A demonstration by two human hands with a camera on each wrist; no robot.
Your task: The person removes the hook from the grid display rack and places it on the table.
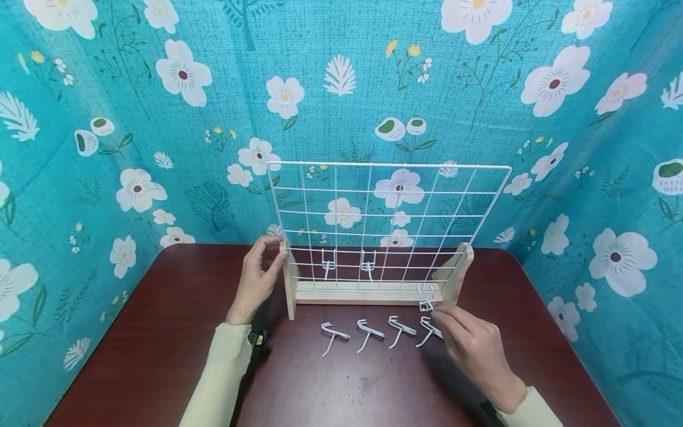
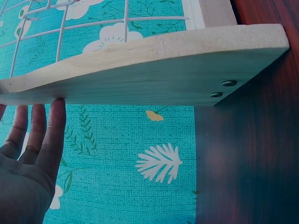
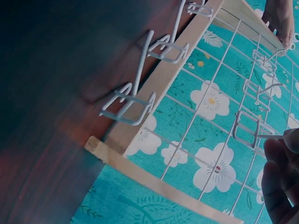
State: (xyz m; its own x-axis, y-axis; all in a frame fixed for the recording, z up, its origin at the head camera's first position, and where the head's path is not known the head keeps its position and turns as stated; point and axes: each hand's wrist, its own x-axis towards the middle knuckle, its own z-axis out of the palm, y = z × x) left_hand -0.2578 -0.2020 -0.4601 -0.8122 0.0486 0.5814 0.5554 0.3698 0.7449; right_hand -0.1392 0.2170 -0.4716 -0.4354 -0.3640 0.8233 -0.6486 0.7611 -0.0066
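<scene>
A white wire grid (image 1: 384,214) stands upright in a light wooden stand (image 1: 368,295). My left hand (image 1: 258,279) holds the stand's left side panel near its top; several of its fingertips touch the panel's outer side (image 2: 140,79) in the left wrist view. Between thumb and fingers, my right hand (image 1: 475,350) pinches a white wire hook (image 1: 426,305) at the lower right of the grid. Whether this hook (image 3: 246,128) touches the grid wires I cannot tell. Two similar hooks, a left one (image 1: 328,262) and a right one (image 1: 367,264), hang on the grid's lower part.
Several more white hooks (image 1: 370,330) lie in a row on the dark red-brown table (image 1: 341,394) in front of the stand. The rightmost is partly covered by my right hand. A teal flowered cloth (image 1: 224,118) hangs behind and beside the table.
</scene>
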